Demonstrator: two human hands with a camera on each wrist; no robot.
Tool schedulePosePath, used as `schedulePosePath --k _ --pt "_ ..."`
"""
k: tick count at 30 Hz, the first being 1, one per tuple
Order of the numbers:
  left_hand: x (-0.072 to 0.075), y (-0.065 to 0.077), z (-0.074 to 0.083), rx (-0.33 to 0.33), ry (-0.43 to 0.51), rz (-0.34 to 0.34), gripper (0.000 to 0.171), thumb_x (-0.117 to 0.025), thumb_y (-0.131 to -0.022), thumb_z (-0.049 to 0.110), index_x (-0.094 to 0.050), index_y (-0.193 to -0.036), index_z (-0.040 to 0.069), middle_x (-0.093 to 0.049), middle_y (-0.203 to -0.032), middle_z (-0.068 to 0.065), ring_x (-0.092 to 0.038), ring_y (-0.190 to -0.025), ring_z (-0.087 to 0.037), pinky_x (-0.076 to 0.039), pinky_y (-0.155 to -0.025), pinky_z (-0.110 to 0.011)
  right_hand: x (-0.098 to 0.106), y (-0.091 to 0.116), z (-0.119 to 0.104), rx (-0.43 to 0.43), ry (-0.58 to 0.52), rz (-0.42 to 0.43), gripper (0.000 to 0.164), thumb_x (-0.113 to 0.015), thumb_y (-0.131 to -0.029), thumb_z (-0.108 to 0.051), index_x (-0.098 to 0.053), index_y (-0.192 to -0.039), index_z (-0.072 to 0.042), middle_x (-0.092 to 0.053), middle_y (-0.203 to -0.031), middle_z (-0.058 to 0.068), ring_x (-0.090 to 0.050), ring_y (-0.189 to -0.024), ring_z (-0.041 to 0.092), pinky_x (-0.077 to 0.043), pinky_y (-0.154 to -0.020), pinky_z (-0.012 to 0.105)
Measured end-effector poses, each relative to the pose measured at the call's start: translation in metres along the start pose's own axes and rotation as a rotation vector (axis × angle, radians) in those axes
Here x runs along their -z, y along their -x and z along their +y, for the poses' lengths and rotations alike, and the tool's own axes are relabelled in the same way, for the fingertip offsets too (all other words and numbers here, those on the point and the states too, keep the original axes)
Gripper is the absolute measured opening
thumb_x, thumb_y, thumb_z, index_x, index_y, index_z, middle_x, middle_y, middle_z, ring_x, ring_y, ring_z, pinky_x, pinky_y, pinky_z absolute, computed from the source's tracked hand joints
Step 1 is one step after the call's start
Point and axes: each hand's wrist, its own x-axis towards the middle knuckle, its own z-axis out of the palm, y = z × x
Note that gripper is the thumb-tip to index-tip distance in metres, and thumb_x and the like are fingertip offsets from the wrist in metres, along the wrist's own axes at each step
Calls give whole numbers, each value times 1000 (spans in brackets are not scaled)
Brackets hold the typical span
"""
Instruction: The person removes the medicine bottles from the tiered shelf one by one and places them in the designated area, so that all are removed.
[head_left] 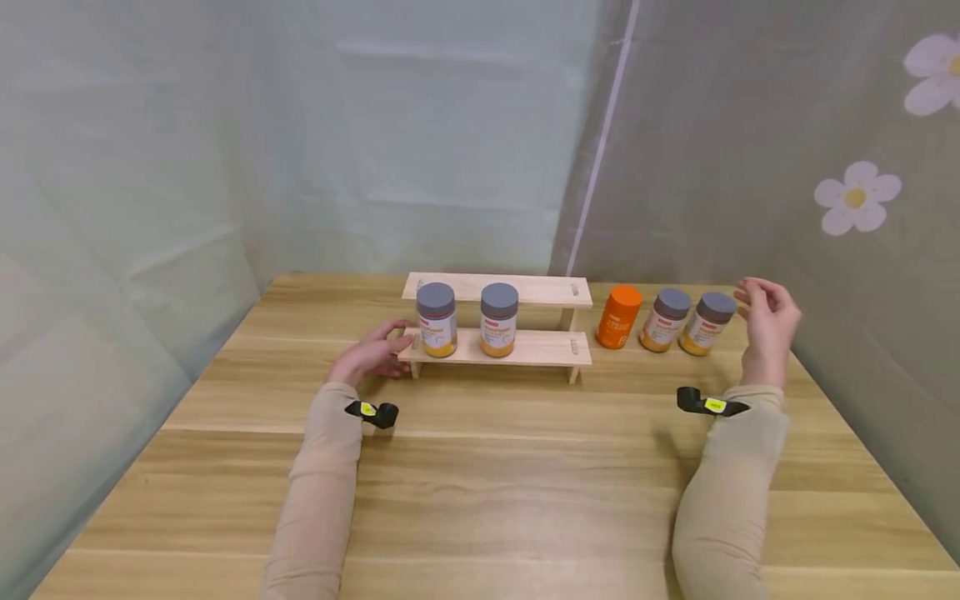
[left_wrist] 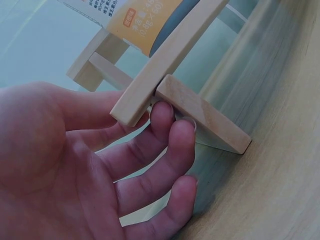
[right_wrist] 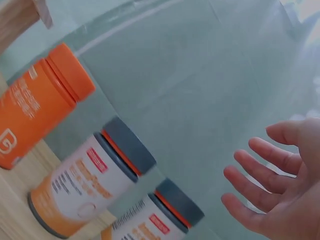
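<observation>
My left hand (head_left: 375,348) grips the left end of a two-tier wooden shelf (head_left: 532,347); in the left wrist view its curled fingers (left_wrist: 162,150) lie at the lower board's end and beside the leg. Two grey-capped jars (head_left: 437,321) (head_left: 498,321) with white and yellow labels stand upright on the lower board. My right hand (head_left: 771,321) is raised, holding nothing, just right of the nearest grey-capped jar (head_left: 707,325). Loosely spread fingers (right_wrist: 260,182) show in the right wrist view, apart from the jars.
Right of the shelf, another grey-capped jar (head_left: 664,322) and an orange bottle (head_left: 619,318) stand on the wooden table (head_left: 525,483). Fabric curtains (head_left: 450,150) hang behind the table and along its sides.
</observation>
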Motion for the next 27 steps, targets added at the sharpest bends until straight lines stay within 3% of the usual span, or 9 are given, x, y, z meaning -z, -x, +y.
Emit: schedulePosePath --k 9,13,19,27 --pt "-1 0 -1 1 -9 1 54 -42 -104 30 -21 -150 11 -59 -94 -4 -63 -74 -11 -52 -72 -30 -25 10 5 65 147 -162 14 -57 -98 -25 -66 -95 -15 -66 -88 -11 -61 -85 3 -44 -80 19" --pt "0 1 -1 -6 -4 -3 54 -42 -104 29 -21 -149 10 -61 -89 0 -63 -72 -11 -51 -70 -29 -30 14 7 64 177 -228 18 -54 -99 -29 -65 -99 -15 -65 -91 -11 -61 -89 4 -43 -81 18" --pt "0 2 0 -13 8 -12 53 -41 -105 28 -19 -149 8 -62 -81 5 -63 -70 -9 -51 -68 -28 -34 19 5 56 199 -276 21 -52 -100 -33 -64 -102 -16 -64 -93 -12 -60 -91 3 -42 -88 24" --pt "-3 3 1 4 -5 22 51 -43 -104 29 -25 -148 12 -56 -99 -6 -63 -75 -12 -51 -72 -29 -41 22 5 79 268 -325 24 -49 -100 -36 -63 -107 -17 -62 -95 -13 -59 -94 4 -41 -89 23"
